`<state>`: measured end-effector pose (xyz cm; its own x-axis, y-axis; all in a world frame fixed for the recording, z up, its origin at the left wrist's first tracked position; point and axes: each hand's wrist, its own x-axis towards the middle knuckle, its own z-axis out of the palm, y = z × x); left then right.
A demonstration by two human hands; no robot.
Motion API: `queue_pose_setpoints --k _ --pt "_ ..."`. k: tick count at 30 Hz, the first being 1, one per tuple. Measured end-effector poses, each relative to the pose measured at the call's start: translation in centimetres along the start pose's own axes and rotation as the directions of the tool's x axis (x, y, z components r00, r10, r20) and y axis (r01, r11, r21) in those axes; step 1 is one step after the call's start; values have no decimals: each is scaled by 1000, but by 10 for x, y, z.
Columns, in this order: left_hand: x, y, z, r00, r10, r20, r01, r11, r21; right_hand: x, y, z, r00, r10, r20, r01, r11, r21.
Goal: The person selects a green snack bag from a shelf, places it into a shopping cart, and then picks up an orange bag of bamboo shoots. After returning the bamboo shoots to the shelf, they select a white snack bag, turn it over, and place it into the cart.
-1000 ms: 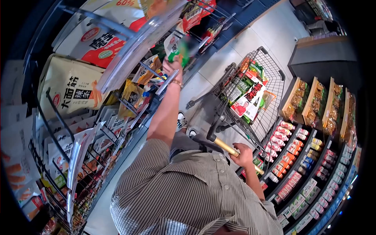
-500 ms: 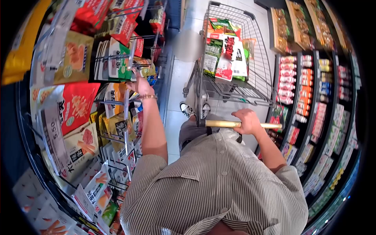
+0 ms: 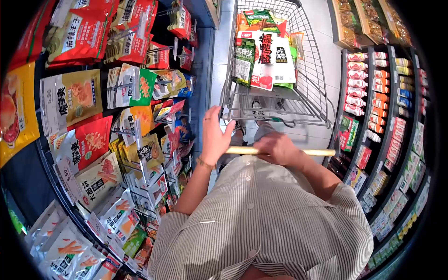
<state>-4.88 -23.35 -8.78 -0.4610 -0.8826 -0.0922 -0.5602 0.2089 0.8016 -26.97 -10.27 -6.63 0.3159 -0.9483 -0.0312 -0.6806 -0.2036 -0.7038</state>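
Cart handle (image 3: 319, 152) under right hand (image 3: 280, 148), open left hand (image 3: 216, 136) now off rack (image 3: 141, 151)

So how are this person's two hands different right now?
The left hand is raised and open, thumb spread from the fingers, while the right hand lies over the cart's pale yellow handle, too blurred to show how firmly it grips. The left wrist wears a bracelet; the right wrist shows none. The left hand looks fairly sharp, the right hand smeared. Both are bare.
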Motion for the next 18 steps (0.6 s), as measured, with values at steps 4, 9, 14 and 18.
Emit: queue_pose_setpoints --k 4,9,14,18 --pt "-33 29 11 998 64 11 -64 950 305 37 -1 -60 988 -50 -144 86 962 260" --pt "-41 25 38 967 179 -180 -81 890 449 74 160 -75 839 333 -431 -352 935 37" --pt "-37 25 37 961 170 -219 -57 894 445 87 355 -74 594 591 -545 -741 666 -85" --pt "-38 23 36 959 162 -234 -44 896 441 91 400 -72 529 732 -430 -843 510 -170"
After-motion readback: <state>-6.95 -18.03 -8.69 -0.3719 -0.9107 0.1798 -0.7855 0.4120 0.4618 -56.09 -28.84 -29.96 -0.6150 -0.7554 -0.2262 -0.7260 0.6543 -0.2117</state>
